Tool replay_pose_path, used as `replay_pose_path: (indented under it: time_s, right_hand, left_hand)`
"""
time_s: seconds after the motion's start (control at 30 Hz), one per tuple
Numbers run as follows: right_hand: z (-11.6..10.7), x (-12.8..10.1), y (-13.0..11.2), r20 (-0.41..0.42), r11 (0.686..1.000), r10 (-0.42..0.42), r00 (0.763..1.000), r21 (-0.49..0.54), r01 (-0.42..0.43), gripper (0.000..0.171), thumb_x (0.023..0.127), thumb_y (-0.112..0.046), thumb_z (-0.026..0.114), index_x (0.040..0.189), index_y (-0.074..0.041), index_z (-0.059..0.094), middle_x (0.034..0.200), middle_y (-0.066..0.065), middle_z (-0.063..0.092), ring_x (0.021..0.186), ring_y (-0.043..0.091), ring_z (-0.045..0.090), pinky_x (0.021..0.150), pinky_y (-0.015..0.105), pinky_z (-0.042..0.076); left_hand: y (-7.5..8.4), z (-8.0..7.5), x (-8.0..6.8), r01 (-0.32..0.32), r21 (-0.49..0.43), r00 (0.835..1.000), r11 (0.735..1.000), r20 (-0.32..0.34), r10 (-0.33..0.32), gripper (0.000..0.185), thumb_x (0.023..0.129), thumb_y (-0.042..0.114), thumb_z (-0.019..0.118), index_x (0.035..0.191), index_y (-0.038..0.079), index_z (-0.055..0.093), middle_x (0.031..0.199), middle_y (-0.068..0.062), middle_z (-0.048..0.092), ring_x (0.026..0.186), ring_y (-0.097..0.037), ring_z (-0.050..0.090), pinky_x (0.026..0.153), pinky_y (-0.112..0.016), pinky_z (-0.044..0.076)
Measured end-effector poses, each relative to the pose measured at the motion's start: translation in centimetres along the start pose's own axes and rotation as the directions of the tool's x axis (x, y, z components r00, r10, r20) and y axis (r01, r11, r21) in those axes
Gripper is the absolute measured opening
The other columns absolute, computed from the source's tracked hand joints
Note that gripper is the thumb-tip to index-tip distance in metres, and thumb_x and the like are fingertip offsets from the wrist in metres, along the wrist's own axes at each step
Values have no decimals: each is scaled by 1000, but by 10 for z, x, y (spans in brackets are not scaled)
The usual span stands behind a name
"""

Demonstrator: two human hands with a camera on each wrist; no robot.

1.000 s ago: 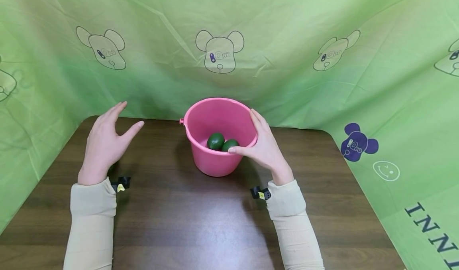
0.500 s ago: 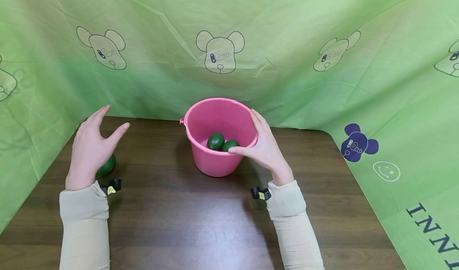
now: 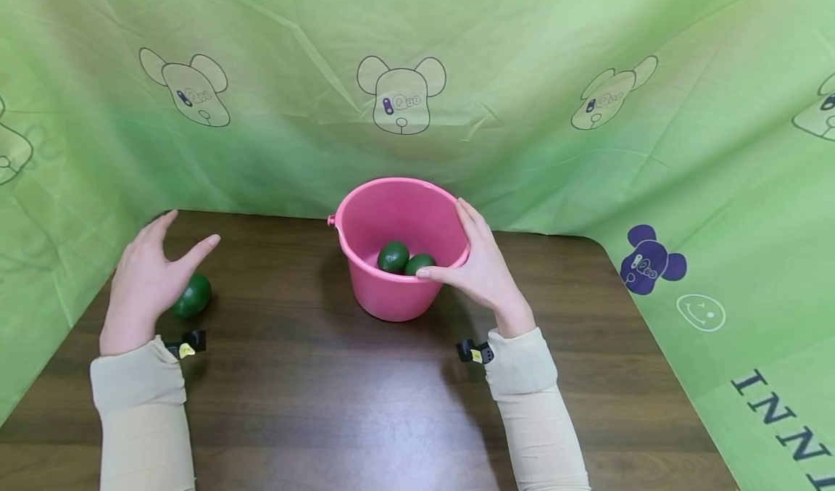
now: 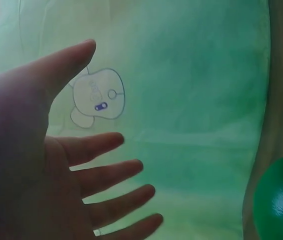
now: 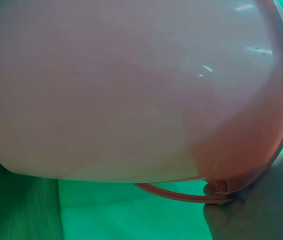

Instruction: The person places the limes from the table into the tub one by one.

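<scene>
My left hand hangs over the left side of the table, thumb spread from the fingers, holding nothing. Just below and to its right lies a glossy dark green avocado-like fruit, partly covered by the hand; the left wrist view shows this fruit at the lower right corner, apart from the fingers. A pink bucket stands upright at the table's middle. Two similar green fruits lie inside it. My right hand grips the bucket's right rim, thumb over the front edge. In the right wrist view the bucket wall fills most of the picture.
The brown wooden table ends at a green curtain printed with bear heads, which hangs behind and along both sides. A pink handle curves beneath the bucket wall in the right wrist view.
My left hand has moved left and slightly toward me, uncovering the fruit on the table. The right hand and the bucket have stayed in place.
</scene>
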State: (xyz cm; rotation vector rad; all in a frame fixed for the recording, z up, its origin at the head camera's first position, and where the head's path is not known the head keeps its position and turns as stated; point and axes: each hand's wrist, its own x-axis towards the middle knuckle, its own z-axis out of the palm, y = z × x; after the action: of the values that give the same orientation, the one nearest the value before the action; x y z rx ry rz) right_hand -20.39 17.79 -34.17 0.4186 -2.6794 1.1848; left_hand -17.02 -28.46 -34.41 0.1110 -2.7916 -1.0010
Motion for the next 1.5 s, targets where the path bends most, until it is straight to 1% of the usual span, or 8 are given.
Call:
replay_pose_path:
  time_s: [0.2,0.37,0.47,0.57,0.73,1.03,1.23,1.5]
  right_hand:
    - [0,1,1,3,1000,1,1000,-6,-1,122,67,-47,94,163,-19,25,165,-7,22,148,19,24,112,54,34]
    - [0,0,0,2,1000,-3,1000,-2,3,121,67,-47,94,163,-18,26,164,-8,22,147,18,24,111,53,34]
    - [0,1,1,2,1000,-3,1000,-1,3,122,67,-49,94,163,-19,26,164,-8,22,147,18,24,111,53,34]
    - [-1,1,1,7,1000,-1,1000,-4,1,122,67,-51,93,163,-19,25,164,-8,22,147,18,24,112,53,34]
    - [-1,1,0,11,1000,-1,1000,8,1,121,67,-48,94,163,-20,25,164,-7,22,147,17,24,112,52,34]
    - [-3,3,0,15,1000,-4,1000,21,3,123,66,-52,93,163,-19,26,164,-9,22,147,17,23,112,52,34]
    - [-1,4,-1,13,1000,1,1000,19,-1,122,67,-48,94,163,-19,25,164,-9,22,147,17,23,112,52,34]
    - [0,5,-1,4,1000,1,1000,22,-2,122,67,-45,95,163,-19,25,165,-7,22,147,18,23,112,53,34]
  left_hand:
    - [-14,0,-1,51,31,995,998,78,-54,95,99,63,50,160,-3,18,159,-34,23,141,-58,23,104,-73,25]
    - [-26,1,0,68,73,985,995,155,-79,99,99,65,50,158,-8,18,155,-39,24,137,-61,25,102,-74,26]
    - [-33,1,0,83,113,968,990,226,-107,103,98,67,49,156,-11,18,152,-42,25,134,-63,27,101,-74,29]
    - [-40,-1,-1,101,143,943,985,300,-140,107,96,69,50,155,-13,17,151,-44,24,131,-65,29,98,-74,32]
    - [-48,-1,-2,118,159,912,980,373,-171,108,94,68,56,155,-12,18,149,-45,25,129,-65,31,97,-73,35]
    - [-55,0,0,90,186,897,978,412,-161,99,91,49,70,150,-15,25,139,-48,35,119,-63,43,91,-70,43]
    - [-59,2,1,107,172,887,979,428,-172,95,89,41,74,147,-16,27,132,-46,40,109,-59,49,86,-67,45]
    - [-63,6,6,100,157,899,982,409,-157,88,89,37,74,145,-15,31,131,-45,42,108,-59,49,85,-66,46]
